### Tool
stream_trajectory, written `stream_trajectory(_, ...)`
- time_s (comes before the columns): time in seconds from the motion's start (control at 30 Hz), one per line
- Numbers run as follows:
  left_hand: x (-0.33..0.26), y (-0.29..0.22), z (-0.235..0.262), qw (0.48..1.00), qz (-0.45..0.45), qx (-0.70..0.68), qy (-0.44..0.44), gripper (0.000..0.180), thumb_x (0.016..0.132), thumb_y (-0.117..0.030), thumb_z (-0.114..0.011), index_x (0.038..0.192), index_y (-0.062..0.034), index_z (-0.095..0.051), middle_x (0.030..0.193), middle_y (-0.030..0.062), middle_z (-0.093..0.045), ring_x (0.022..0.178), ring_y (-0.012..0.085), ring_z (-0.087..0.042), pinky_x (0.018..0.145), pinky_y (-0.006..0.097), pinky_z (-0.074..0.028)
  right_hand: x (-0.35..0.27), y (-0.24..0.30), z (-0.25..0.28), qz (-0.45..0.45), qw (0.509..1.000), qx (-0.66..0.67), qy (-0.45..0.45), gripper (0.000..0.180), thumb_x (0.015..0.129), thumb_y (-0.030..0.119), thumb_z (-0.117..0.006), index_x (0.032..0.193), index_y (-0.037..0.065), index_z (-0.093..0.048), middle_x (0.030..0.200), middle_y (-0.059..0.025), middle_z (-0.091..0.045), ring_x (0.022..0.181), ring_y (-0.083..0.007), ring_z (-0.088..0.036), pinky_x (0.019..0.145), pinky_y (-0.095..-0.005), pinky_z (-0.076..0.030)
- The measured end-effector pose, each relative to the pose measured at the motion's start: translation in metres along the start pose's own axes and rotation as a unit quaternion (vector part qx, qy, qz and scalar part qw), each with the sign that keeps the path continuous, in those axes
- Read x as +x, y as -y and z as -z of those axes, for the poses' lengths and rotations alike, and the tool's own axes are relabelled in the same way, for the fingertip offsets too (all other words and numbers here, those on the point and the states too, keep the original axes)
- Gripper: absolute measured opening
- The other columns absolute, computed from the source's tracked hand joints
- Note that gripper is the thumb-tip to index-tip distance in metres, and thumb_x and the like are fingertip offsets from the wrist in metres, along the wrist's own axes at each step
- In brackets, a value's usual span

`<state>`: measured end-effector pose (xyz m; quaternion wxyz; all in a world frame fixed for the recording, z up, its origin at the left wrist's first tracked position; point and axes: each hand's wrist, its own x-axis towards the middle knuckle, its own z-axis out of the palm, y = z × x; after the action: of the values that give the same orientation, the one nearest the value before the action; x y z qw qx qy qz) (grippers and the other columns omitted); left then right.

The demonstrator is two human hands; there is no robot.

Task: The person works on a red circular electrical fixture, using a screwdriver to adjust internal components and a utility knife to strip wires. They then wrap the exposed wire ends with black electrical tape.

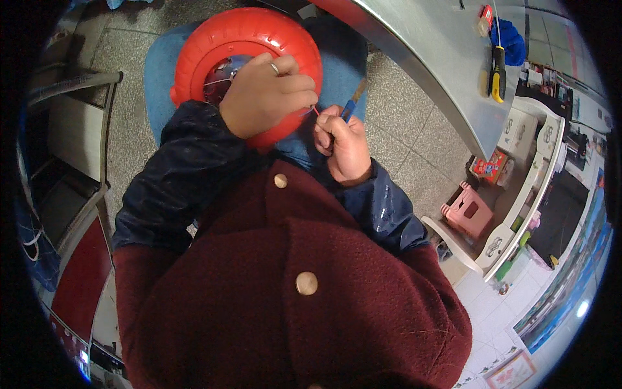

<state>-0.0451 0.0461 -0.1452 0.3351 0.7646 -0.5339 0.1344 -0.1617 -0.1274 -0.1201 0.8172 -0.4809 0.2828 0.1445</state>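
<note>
A round red plastic housing (pixel 214 35) with a ribbed rim rests across my knees, its open middle partly covered by my hand and arm. Over its opening, my left hand (pixel 269 94) is closed, with a ring on one finger, pinching a thin red wire (pixel 316 111). A pale wire (pixel 219 81) crosses the opening. Just right of the rim, my right hand (pixel 343 142) is closed around a slim blue tool (pixel 350 109) with a flat brownish blade, like a utility knife. Its thumb and finger meet the red wire's other end.
To the right stands a metal-topped table (pixel 447 58) bearing a yellow-and-black screwdriver (pixel 497 74) and a blue cloth (pixel 510 42). Beyond are a pink stool (pixel 468 211) and a white cabinet (pixel 528 188). A metal-framed rack (pixel 78 84) stands at the left.
</note>
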Motion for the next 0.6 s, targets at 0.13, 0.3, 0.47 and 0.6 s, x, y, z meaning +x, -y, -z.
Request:
stream_trajectory(0.13, -0.001, 0.000, 0.000, 1.000, 0.000, 0.001, -0.004, 0.023, 0.072, -0.013, -0.069, 0.095, -0.0133, -0.074, 0.102, -0.0046, -0.068, 0.090, 0.0200, -0.060, 0.070, 0.036, -0.047, 0.002, 0.005, -0.001, -0.028, 0.999, -0.046, 0.005, 0.015, 0.096, 0.013, -0.056, 0.083, 0.007, -0.059, 0.063, 0.0018, -0.051, 0.050, -0.0065, -0.038, 0.046, -0.0238, -0.026)
stream_trajectory(0.3, -0.002, 0.000, -0.003, 1.000, -0.001, -0.005, 0.004, 0.021, 0.075, -0.013, -0.068, 0.095, -0.0132, -0.073, 0.102, -0.0046, -0.068, 0.091, 0.0202, -0.060, 0.071, 0.037, -0.047, 0.014, -0.002, -0.001, 0.001, 0.999, -0.004, 0.043, 0.015, 0.095, 0.013, -0.055, 0.082, 0.008, -0.058, 0.062, 0.0019, -0.049, 0.050, -0.0075, -0.037, 0.047, -0.0244, -0.026)
stream_trajectory(0.47, -0.005, 0.001, -0.005, 1.000, 0.005, -0.002, 0.009, 0.020, 0.076, -0.014, -0.067, 0.095, -0.0134, -0.073, 0.103, -0.0049, -0.068, 0.090, 0.0203, -0.060, 0.072, 0.036, -0.047, 0.018, -0.012, 0.001, 0.044, 0.999, -0.007, 0.022, 0.015, 0.094, 0.012, -0.055, 0.080, 0.009, -0.057, 0.063, 0.0024, -0.049, 0.052, -0.0073, -0.038, 0.048, -0.0246, -0.028)
stream_trajectory(0.6, -0.005, 0.001, -0.007, 1.000, 0.003, -0.003, -0.002, 0.020, 0.076, -0.015, -0.066, 0.095, -0.0139, -0.073, 0.102, -0.0052, -0.068, 0.090, 0.0202, -0.060, 0.072, 0.036, -0.047, 0.013, -0.015, -0.003, 0.076, 0.997, -0.018, -0.003, 0.015, 0.093, 0.011, -0.056, 0.079, 0.008, -0.059, 0.065, 0.0023, -0.052, 0.054, -0.0064, -0.041, 0.050, -0.0239, -0.029)
